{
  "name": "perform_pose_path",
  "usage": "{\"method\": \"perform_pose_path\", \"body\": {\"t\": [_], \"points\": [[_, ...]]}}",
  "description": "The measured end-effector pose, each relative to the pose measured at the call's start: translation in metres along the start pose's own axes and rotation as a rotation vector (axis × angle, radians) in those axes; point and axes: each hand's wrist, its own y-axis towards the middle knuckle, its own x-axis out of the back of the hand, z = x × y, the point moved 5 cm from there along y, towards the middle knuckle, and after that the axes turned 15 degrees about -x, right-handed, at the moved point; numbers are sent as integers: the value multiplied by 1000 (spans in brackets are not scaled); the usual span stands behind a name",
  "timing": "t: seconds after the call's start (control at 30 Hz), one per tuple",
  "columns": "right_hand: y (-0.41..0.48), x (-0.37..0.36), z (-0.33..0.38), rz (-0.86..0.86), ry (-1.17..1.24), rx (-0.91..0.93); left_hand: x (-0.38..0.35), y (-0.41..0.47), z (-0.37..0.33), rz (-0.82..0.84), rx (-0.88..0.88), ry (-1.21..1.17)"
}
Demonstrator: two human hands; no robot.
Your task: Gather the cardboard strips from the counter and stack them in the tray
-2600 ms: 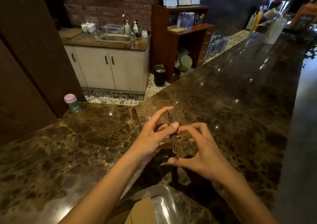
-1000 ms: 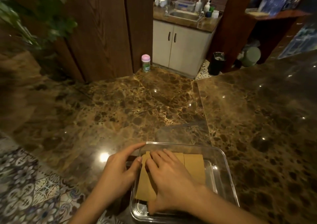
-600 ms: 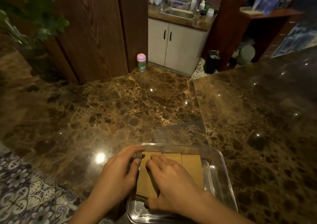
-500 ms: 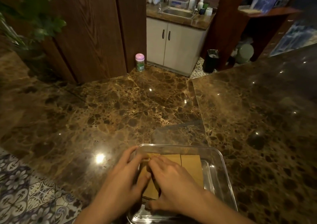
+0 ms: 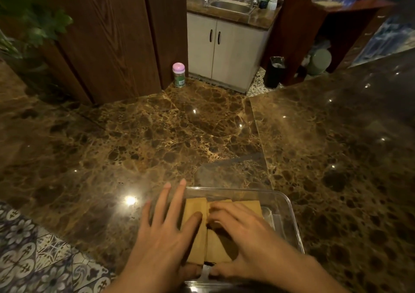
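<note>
Dim warm light; ceiling-lamp glare spots on polished counter (image 5: 157,135); wide-angle edge bending; slight motion blur.

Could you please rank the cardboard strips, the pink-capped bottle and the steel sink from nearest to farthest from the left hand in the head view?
1. Tan cardboard strips: beside the left hand's thumb, in the clear tray.
2. Pink-capped green bottle: far counter edge.
3. Steel sink: back wall.

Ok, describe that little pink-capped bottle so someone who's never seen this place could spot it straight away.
Follow the brown marble counter to its far edge, where the dark wooden panel ends. The bottle stands upright there at the panel's foot. Its pink domed cap and green label set it apart from the clear tray of cardboard strips.
</note>
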Motion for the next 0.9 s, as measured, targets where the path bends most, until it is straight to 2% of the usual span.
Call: {"method": "perform_pose_path", "body": {"t": [0.17, 0.27, 0.43, 0.57, 0.67, 0.73, 0.77, 0.83, 0.9], "points": [[-20, 14, -33, 24, -147, -110, -1, 12, -23, 35, -246, -6], [-23, 7, -41, 77, -171, -128, -9, 19, -28, 40, -334, -50], [-21, 1, -43, 59, -203, -113, -16, 27, -27, 51, -379, -56], [-21, 0, -45, 54, -185, -103, -12, 28, -28, 135, -384, -80], [-20, 13, -43, 57, -128, -103, 11, 37, -21, 172, -322, -165], [-15, 32, -42, -61, -17, -155, 36, 48, -14, 80, -250, -306], [-12, 46, -43, -169, 36, -192, 55, 57, -8, -37, -214, -324], [-2, 80, -47, -418, 119, -233, 90, 78, 6, -308, -146, -263], [12, 111, -51, -577, 160, -286, 113, 104, 22, -368, -46, -189]]}}
